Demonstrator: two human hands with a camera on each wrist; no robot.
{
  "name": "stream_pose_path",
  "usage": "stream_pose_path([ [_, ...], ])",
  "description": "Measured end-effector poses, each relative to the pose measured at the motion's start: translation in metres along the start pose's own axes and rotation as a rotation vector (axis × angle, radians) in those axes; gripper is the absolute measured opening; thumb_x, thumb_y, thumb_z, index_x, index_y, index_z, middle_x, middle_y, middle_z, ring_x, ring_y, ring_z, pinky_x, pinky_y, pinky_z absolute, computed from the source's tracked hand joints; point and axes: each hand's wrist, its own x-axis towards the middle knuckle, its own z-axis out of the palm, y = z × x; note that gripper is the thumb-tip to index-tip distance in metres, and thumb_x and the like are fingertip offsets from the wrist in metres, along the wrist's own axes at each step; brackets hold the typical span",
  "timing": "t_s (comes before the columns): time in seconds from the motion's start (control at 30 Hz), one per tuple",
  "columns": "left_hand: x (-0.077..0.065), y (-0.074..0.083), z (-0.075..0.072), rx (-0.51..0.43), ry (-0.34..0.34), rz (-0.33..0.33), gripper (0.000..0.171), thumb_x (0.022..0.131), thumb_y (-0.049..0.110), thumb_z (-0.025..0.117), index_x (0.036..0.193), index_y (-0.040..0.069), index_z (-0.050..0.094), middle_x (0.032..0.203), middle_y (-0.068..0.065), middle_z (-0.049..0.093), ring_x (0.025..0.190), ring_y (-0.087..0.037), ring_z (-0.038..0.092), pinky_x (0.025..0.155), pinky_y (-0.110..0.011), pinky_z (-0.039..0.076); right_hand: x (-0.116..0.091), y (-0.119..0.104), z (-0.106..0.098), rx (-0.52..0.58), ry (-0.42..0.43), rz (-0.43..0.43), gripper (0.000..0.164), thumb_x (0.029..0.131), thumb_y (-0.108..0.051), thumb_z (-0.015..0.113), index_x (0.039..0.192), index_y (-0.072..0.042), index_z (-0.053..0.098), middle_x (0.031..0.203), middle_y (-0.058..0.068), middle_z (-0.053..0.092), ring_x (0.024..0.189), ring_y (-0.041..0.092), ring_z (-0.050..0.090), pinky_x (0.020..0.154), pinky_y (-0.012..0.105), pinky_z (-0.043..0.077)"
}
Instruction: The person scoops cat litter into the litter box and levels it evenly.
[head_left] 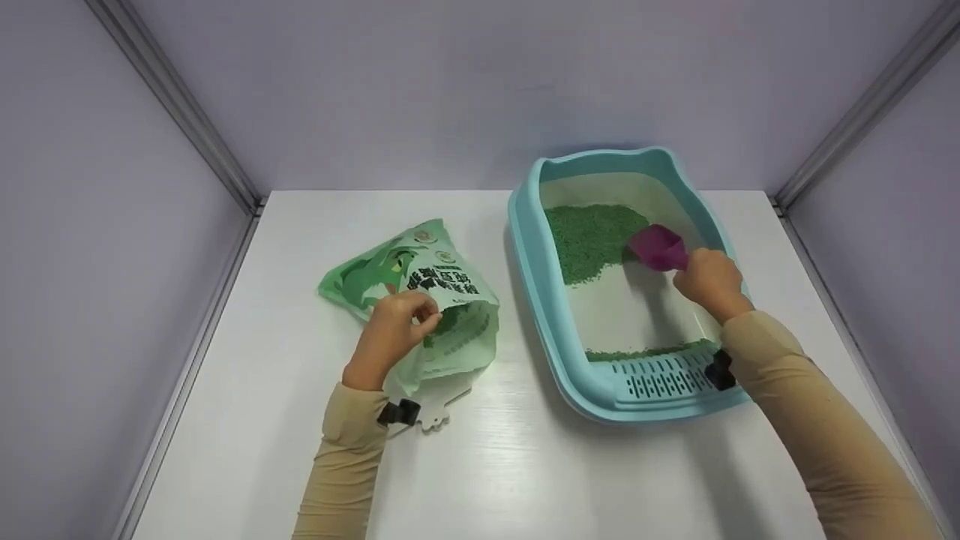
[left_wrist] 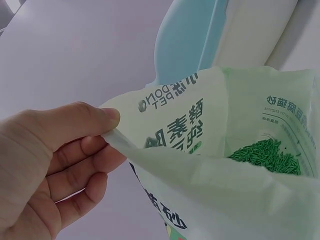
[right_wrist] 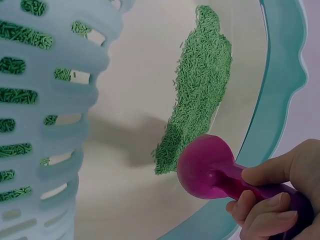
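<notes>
A purple scoop is gripped by its handle in my right hand, inside the blue litter box. Its bowl is beside a heap of green litter pellets at the box's far left; in the right wrist view the scoop's bowl overlaps the end of that heap. My left hand pinches the opening edge of a light green litter bag between thumb and fingers. The bag lies on its side with its mouth towards me, and green pellets show inside it.
The white table is enclosed by pale walls at the back and sides. A slotted grate spans the box's near end, with pellets along its edge. Partly beneath the bag lies a flat whitish piece with a notched edge.
</notes>
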Motion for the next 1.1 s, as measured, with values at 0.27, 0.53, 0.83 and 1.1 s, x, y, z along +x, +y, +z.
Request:
stream_pose_path([
  [0.27,-0.001,-0.001,0.000,-0.017,-0.003,-0.008,0.010,0.084,0.005,0.070,0.076,0.004,0.065,0.074,-0.010,0.068,0.067,-0.019,0.066,0.063,-0.030,0.055,-0.010,0.004,-0.001,0.043,-0.013,-0.016,0.017,0.081,-0.011,0.049,0.068,0.001,0.049,0.063,0.010,0.044,0.057,0.023,0.040,0.045,0.030,0.029],
  [0.53,-0.001,0.001,-0.001,-0.023,-0.001,-0.011,0.009,0.084,0.004,0.071,0.076,0.003,0.065,0.074,-0.011,0.068,0.067,-0.020,0.066,0.062,-0.031,0.056,-0.020,0.006,0.001,0.095,-0.042,-0.020,0.022,0.086,-0.013,0.050,0.072,0.004,0.051,0.061,0.008,0.045,0.053,0.019,0.041,0.045,0.027,0.031],
  [0.83,0.000,0.000,-0.001,-0.016,0.006,0.005,0.010,0.083,0.003,0.071,0.076,0.003,0.065,0.073,-0.011,0.068,0.065,-0.020,0.066,0.062,-0.030,0.056,-0.032,0.006,0.004,0.119,-0.068,-0.025,0.024,0.089,-0.014,0.052,0.079,0.008,0.054,0.063,0.009,0.047,0.055,0.019,0.043,0.046,0.026,0.033],
  [1.1,0.000,0.000,-0.001,-0.002,0.002,0.006,0.009,0.084,0.005,0.071,0.076,0.004,0.065,0.074,-0.010,0.068,0.066,-0.019,0.066,0.062,-0.029,0.056,-0.045,-0.001,0.003,0.137,-0.036,-0.071,0.024,0.089,-0.012,0.054,0.080,0.011,0.056,0.063,0.012,0.049,0.056,0.021,0.044,0.048,0.027,0.032],
])
